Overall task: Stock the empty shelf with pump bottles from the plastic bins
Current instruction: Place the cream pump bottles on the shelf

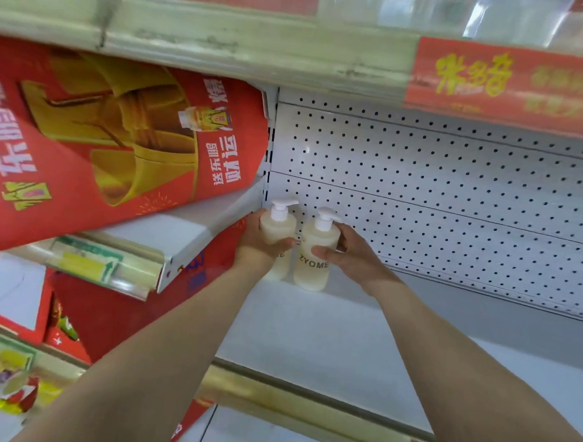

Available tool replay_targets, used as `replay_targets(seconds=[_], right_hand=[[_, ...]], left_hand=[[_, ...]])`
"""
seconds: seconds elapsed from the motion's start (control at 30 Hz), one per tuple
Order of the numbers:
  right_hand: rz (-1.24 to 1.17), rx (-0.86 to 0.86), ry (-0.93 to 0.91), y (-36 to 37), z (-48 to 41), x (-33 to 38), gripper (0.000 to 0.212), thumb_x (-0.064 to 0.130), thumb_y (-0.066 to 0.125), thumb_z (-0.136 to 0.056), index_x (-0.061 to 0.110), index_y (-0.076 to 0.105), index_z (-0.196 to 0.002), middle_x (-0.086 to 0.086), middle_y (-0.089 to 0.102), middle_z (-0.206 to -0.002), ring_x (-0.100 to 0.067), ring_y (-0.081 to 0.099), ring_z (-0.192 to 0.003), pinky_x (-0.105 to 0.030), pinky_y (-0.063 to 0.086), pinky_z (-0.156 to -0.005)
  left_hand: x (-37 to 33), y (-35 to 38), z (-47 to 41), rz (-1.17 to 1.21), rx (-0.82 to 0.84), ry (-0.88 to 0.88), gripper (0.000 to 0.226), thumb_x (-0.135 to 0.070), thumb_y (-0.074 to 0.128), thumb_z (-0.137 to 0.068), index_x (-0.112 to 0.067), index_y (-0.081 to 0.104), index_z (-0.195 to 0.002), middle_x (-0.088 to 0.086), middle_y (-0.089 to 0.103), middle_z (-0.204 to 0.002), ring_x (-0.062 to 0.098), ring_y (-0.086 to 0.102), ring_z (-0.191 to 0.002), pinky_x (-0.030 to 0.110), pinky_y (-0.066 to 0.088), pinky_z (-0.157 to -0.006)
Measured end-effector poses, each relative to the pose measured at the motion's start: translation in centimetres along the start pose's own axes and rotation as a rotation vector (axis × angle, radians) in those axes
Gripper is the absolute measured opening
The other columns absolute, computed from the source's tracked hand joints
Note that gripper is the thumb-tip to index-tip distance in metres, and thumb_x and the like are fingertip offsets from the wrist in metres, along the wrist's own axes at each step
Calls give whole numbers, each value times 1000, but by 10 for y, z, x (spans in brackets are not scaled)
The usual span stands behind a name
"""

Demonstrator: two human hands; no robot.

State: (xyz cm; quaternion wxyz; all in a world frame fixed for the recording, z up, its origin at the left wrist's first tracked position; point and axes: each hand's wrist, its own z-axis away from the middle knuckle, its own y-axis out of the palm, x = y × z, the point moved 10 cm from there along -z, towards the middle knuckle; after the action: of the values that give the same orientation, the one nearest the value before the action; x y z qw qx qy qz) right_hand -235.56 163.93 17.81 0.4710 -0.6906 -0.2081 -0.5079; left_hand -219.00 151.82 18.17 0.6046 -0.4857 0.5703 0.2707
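Gold rail (pixel 307 404) ran along the near lip of the shelf (pixel 344 338), and both my forearms reached over it above the white deck. My left hand (pixel 253 244) was curled round the left bottle (pixel 279 225), thumb across its front. My right hand (pixel 354 256) gripped the right bottle (pixel 313 267) the same way from the other side. Both bottles stood upright at the back left corner, just beside each other, bases on or nearly on the deck (I couldn't tell which). I judged this the setting-down step, with no other bottles on the shelf yet; the bins were out of view. Next called for letting go without tipping either one, then drawing my arms straight back over the rail. Open room lay wide to the right along the deck. On the left a red banner (pixel 119 127) closed in just beside my left hand. Behind, near the bottles, stood the pegboard (pixel 454 182), and the upper shelf (pixel 258 50) overhung it all.
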Motion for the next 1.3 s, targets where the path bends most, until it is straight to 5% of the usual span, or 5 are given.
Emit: replay_targets(seconds=[0.1,0.27,0.37,0.7,1.3], right_hand=[[68,-60,43,-1,19,12,95,47,82,-74,29,32,-152,10,49,-147,-12,49,-133,-42,41,-112],[160,-371,68,-31,77,52,94,49,74,-84,25,20,-158,4,35,-159,-15,37,-144,-36,33,-117],[378,-387,8,-23,117,86,89,45,72,-87,24,23,-158,-2,36,-158,-22,36,-144,-35,35,-112],[836,-380,-81,51,231,166,66,53,54,-96,26,34,-153,-4,35,-158,-26,30,-145,-46,37,-109],[798,-114,124,210,299,61,71,54,56,-94,19,34,-151,-13,42,-151,-32,38,-139,-43,38,-107]], left_hand=[[0,-7,13,-47,-23,-11,81,-28,89,-69,-9,43,-133,6,60,-127,25,59,-116,37,48,-96],[-33,-24,49,-214,-3,164,112,-54,83,-60,-10,28,-148,12,54,-140,30,52,-129,44,46,-102],[-64,-48,88,-254,32,285,99,-37,85,-72,-10,30,-150,11,43,-150,28,41,-139,42,37,-112],[-92,-172,179,-633,-77,493,52,-42,49,-95,-15,43,-140,14,46,-142,38,45,-127,46,39,-101],[84,-233,261,-859,120,236,64,-51,53,-93,-16,40,-145,17,42,-146,41,40,-131,50,36,-106]])
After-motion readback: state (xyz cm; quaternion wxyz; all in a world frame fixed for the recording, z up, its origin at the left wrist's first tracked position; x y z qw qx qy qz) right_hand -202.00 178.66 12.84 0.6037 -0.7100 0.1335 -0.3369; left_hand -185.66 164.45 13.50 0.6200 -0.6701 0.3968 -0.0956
